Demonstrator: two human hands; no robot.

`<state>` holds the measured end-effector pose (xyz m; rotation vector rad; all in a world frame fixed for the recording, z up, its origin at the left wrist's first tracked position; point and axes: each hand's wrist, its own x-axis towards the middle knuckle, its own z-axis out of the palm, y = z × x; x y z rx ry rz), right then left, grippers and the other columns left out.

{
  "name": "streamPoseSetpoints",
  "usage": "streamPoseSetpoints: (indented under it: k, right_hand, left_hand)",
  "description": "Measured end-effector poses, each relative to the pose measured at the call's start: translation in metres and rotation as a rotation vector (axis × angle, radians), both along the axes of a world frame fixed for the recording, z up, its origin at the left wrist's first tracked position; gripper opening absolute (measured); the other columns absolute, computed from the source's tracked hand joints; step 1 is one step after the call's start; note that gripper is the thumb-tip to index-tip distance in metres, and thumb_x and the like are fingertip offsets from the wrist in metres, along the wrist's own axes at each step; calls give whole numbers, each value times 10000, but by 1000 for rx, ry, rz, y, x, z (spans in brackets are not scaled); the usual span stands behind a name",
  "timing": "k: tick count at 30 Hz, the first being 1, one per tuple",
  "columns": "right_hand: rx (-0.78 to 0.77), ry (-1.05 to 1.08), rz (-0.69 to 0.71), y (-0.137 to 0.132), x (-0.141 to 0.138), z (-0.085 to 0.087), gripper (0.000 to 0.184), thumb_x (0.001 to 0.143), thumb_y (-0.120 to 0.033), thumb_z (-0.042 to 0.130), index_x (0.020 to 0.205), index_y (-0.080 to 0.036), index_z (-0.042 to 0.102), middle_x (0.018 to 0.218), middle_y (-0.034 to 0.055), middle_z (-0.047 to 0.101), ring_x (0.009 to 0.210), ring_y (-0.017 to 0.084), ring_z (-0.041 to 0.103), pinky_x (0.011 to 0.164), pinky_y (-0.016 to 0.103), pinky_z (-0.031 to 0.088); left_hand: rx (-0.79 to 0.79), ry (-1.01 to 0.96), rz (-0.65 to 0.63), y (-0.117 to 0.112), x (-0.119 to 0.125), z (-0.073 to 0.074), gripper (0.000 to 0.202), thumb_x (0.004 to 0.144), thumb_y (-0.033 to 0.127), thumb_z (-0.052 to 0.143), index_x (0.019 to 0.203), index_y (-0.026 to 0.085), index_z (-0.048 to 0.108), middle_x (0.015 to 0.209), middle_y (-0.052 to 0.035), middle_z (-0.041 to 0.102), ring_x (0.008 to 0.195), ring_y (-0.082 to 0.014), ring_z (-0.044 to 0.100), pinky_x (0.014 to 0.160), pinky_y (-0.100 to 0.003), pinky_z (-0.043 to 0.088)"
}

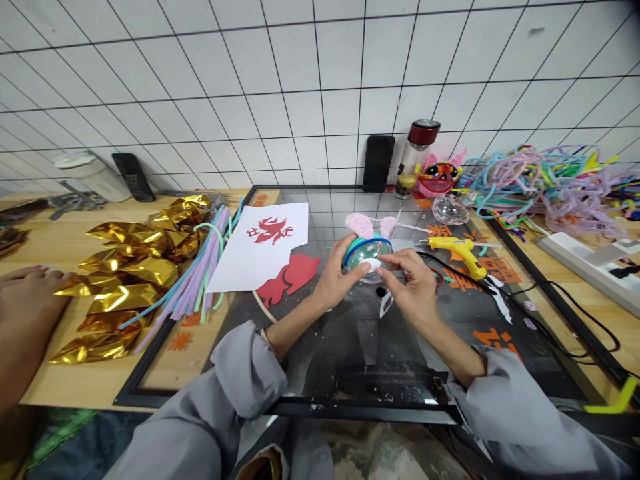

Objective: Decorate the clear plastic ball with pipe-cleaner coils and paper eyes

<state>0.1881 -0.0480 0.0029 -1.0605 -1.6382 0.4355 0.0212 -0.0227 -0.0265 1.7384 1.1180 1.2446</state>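
Note:
My left hand (pixel 343 275) is closed around the left side of a clear plastic ball (pixel 369 251) with a blue band and pink fuzzy ears (pixel 359 225) on top. A small white piece (pixel 369 265), perhaps cut paper, lies against the front of the ball under my left thumb. My right hand (pixel 411 280) pinches at the right edge of that white piece with thumb and forefinger. Below my hands, a white cut-out scrap (pixel 385 305) and a small black oval (pixel 381 292) lie on the glass panel (pixel 330 353).
A yellow glue gun (pixel 460 253) with a black cable lies right. Pipe cleaners are heaped (pixel 540 187) behind it, near a power strip (pixel 595 270) and glass bottle (pixel 415 160). Left are white paper (pixel 235 257), red cut-outs (pixel 300 272), gold foil (pixel 145 273) and another person's arm (pixel 25 320).

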Motion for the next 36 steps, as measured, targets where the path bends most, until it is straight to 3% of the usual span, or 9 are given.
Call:
streamPoseSetpoints:
  k: [5,13,23,29,36]
  right_hand:
    - [78,-27,-45,0,-4,1,83,814,-213,628,868,-205,692,814,31,600,788,172,581,693,314,467]
    - [-77,108,-52,7,-9,0,41,757,-217,661,723,-203,645,708,-8,590,691,143,528,662,286,436]
    - [-275,549,-28,20,10,2,168,636,-310,756,697,-192,653,661,-19,605,613,109,515,582,247,412]
    - [-297,546,-25,21,19,6,158,652,-300,752,700,-190,649,637,-27,589,593,99,502,555,235,394]
    - [-298,451,-23,17,16,3,167,665,-326,737,703,-188,652,658,-12,609,599,111,520,570,250,411]
  left_hand:
    - [4,3,13,1,0,0,665,815,539,577,1382,263,365,1440,-123,386,1336,-293,373,1089,-475,328]
    - [-62,55,5,2,-1,7,996,602,576,760,1423,231,316,1482,-152,325,1364,-349,318,1094,-481,315]
    - [-66,82,62,4,-1,10,865,682,525,719,1403,235,338,1454,-140,384,1328,-317,381,1089,-490,321]
    - [-24,11,72,7,-2,2,913,662,503,745,1412,228,301,1483,-153,336,1355,-306,352,1110,-479,311]
    - [-17,8,36,9,-2,-3,809,714,444,722,1396,257,329,1459,-143,370,1324,-307,394,1068,-503,363]
